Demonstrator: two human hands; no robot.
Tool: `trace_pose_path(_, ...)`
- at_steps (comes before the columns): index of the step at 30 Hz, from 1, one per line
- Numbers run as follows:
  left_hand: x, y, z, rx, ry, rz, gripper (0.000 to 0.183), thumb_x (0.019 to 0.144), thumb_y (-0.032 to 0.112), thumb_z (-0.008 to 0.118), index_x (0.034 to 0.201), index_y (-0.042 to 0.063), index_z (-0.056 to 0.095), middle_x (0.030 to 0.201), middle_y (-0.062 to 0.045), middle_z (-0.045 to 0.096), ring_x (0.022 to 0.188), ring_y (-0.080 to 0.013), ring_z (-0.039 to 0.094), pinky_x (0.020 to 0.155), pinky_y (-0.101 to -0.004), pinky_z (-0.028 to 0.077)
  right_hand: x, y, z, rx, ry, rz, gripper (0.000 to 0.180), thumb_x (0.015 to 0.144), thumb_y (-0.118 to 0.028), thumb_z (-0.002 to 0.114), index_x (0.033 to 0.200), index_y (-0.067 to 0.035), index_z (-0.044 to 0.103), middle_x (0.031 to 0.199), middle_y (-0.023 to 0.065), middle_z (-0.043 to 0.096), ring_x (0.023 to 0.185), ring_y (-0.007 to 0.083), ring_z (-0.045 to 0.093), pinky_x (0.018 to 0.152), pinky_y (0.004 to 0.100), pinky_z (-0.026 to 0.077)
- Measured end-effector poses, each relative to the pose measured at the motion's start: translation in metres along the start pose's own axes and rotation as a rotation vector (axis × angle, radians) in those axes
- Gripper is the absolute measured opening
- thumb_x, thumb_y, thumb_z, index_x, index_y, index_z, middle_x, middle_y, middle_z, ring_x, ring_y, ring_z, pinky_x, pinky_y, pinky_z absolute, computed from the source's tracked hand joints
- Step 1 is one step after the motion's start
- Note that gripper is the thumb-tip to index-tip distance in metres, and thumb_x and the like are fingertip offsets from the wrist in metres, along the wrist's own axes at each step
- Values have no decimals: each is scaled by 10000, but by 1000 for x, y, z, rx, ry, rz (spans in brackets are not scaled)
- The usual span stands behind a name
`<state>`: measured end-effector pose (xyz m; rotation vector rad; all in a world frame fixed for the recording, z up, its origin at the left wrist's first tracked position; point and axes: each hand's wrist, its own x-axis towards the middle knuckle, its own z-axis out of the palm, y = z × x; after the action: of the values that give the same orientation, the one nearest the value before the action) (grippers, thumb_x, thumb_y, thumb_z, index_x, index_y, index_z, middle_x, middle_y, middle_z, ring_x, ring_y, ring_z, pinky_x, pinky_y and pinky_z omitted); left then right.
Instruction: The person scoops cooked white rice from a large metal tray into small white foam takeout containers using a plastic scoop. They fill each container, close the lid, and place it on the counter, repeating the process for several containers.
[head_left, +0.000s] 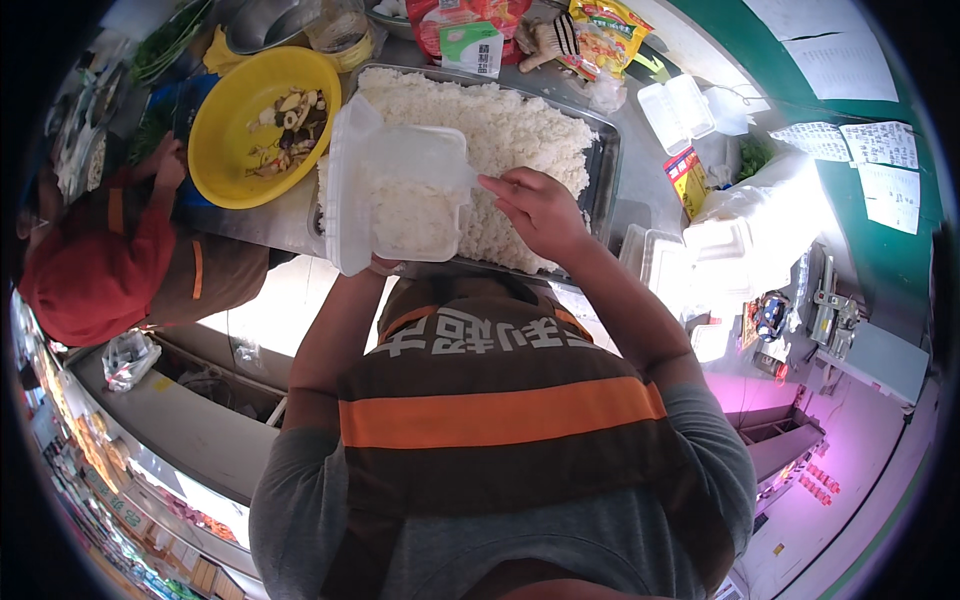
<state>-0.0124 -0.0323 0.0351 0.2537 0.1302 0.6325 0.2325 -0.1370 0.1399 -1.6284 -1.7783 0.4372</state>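
Observation:
A clear plastic clamshell container (351, 187) stands with its lid raised over a large metal tray (604, 161) of white cooked rice (517, 135). White rice also shows in the container's base. My left hand (386, 264) holds the container from below at its near edge, mostly hidden by it. My right hand (536, 210) is just right of the container, above the rice, with thumb and fingers pinched on something pale and translucent that reaches towards the container; whether it is a utensil or part of the plastic is unclear.
A yellow plastic basin (217, 142) with mixed scraps stands left of the tray. Beyond the tray are a red bag (427, 30) and a yellow food packet (611, 34). An open foam box (675, 112) and stacked clear containers (652, 259) lie right. A co-worker in red (97, 277) stands left.

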Motion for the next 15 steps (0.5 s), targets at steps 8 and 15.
trace_pose_path(8,3,9,2,-135,13,-34,769,989,637,444,1559,130,348,1539,-145,455,1355,-348,516,1083,-531,477,-41,-23,-70,-456,-237,487,294,876,-126,639,1138,-174,764,975,93,690,888,286,691,737,398,559)
trace_pose_path(15,27,-15,36,-281,-60,-142,777,990,633,433,1573,132,324,1524,-166,466,1335,-379,528,1087,-548,469,-30,12,7,-660,-690,584,376,892,-191,596,1249,-185,712,1117,121,681,1110,279,648,902,401,534)
